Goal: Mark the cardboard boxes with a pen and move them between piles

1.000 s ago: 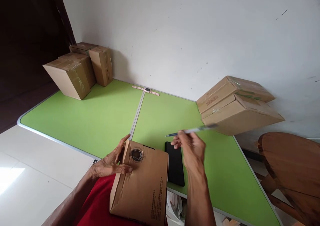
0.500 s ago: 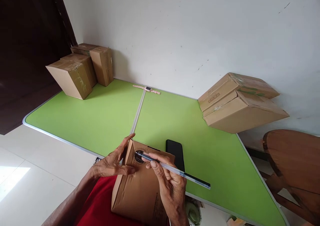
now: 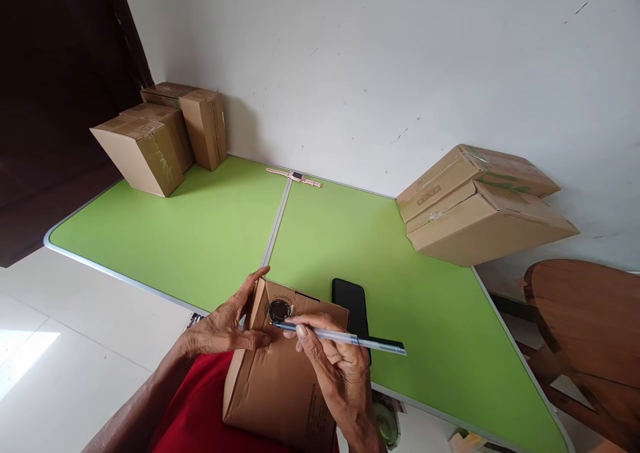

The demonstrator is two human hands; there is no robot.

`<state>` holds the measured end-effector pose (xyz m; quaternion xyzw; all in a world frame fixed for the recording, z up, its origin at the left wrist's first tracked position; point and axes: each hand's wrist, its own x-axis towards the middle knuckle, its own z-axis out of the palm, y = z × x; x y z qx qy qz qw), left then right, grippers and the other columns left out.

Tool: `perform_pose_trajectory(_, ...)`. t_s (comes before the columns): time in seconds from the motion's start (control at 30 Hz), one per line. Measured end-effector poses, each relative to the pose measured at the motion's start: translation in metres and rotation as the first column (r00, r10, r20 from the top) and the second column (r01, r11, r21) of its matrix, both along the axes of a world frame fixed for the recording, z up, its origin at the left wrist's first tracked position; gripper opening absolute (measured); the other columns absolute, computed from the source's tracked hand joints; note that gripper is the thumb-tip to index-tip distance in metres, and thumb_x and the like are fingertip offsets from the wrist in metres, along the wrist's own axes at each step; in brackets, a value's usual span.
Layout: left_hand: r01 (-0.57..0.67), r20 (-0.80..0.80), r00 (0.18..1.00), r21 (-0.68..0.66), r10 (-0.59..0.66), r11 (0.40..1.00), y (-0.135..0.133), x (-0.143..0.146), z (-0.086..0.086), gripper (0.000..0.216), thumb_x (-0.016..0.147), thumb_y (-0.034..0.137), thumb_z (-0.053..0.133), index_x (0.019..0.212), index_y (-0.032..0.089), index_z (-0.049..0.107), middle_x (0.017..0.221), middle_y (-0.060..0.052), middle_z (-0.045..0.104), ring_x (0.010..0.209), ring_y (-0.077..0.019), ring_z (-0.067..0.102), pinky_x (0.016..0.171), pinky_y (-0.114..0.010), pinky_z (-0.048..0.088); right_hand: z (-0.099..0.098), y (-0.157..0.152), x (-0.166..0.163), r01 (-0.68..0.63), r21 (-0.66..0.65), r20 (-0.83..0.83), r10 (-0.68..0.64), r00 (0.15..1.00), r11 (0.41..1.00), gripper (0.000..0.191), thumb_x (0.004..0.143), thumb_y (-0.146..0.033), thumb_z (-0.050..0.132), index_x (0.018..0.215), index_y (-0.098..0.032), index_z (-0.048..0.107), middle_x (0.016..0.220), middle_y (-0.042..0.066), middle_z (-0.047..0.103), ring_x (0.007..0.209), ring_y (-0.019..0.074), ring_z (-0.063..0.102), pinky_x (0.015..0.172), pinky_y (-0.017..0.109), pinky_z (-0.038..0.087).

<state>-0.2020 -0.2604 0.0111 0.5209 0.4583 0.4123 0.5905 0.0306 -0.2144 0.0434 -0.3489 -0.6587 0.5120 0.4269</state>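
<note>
A brown cardboard box (image 3: 280, 379) rests tilted against the near edge of the green table, above red cloth. My left hand (image 3: 225, 323) grips the box's left side, with the thumb on the upper face and the fingers along the far left edge. Between the thumb and fingers of my right hand (image 3: 335, 359) is a pen (image 3: 345, 337), its clear barrel and dark end pointing right. The pen's tip touches the box at the lower left of a dark round mark (image 3: 281, 309) ringed by scribbled lines. Small print shows low on the box, partly behind my right wrist.
A black phone (image 3: 353, 306) lies just beyond my right hand. At the table's back edge is a pink-strapped watch (image 3: 297, 176). Cardboard boxes stand at the left (image 3: 145, 149) and right (image 3: 480, 206) of the green table (image 3: 200, 239). A wooden stool (image 3: 585, 319) is at right.
The pen tip has moved from inside the dark round mark to its lower left edge. The pen's far end has swung up and left. My left hand has stayed in place.
</note>
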Motion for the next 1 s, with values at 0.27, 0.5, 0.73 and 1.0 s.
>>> perform_pose_trajectory(0.27, -0.045, 0.023, 0.999, -0.01, 0.045, 0.999, 0.0, 0.003, 0.003, 0.114, 0.086, 0.028, 0.084, 0.176, 0.034, 0.015, 0.171, -0.01, 0.041, 0.161, -0.0397, 0.036, 0.135, -0.061, 0.022, -0.001, 0.019, 0.01, 0.145, 0.012, 0.088, -0.146, 0.985, 0.989, 0.025, 0.105, -0.045, 0.068, 0.098, -0.022, 0.072, 0.073, 0.002, 0.076, 0.056, 0.0134, 0.067, 0.054, 0.023, 0.055)
perform_pose_trajectory(0.5, -0.035, 0.103, 0.994, -0.092, 0.044, 0.995, -0.001, -0.002, 0.002, 0.113, 0.088, 0.029, 0.082, 0.176, 0.034, 0.011, 0.169, -0.011, 0.045, 0.156, -0.0372, 0.045, 0.131, -0.058, 0.032, 0.004, 0.094, -0.006, 0.205, 0.01, 0.274, -0.2, 0.941, 0.979, 0.051, 0.112, -0.067, 0.032, 0.105, -0.024, 0.058, 0.079, 0.001, 0.067, 0.068, 0.0175, 0.066, 0.06, 0.03, 0.057)
perform_pose_trajectory(0.73, -0.032, 0.118, 0.992, -0.094, 0.043, 0.995, 0.0, -0.007, -0.008, 0.106, 0.091, 0.036, 0.081, 0.174, 0.042, 0.015, 0.178, -0.006, 0.035, 0.165, -0.0387, 0.031, 0.135, -0.061, 0.025, -0.024, 0.178, -0.031, 0.193, -0.04, 0.764, -0.095, 0.638, 0.98, 0.027, 0.106, -0.043, 0.07, 0.114, -0.017, 0.072, 0.107, 0.005, 0.075, 0.087, 0.0188, 0.073, 0.079, 0.037, 0.064)
perform_pose_trajectory(1.0, -0.034, 0.111, 0.993, -0.112, 0.047, 0.993, 0.0, -0.008, -0.002, 0.112, 0.092, 0.039, 0.081, 0.176, 0.043, 0.008, 0.183, -0.003, 0.029, 0.17, -0.041, 0.018, 0.136, -0.063, 0.02, -0.041, 0.179, -0.054, 0.2, -0.045, 0.922, -0.037, 0.386, 0.979, 0.035, 0.105, -0.041, 0.072, 0.132, -0.019, 0.069, 0.133, 0.011, 0.072, 0.113, 0.0263, 0.073, 0.096, 0.048, 0.064)
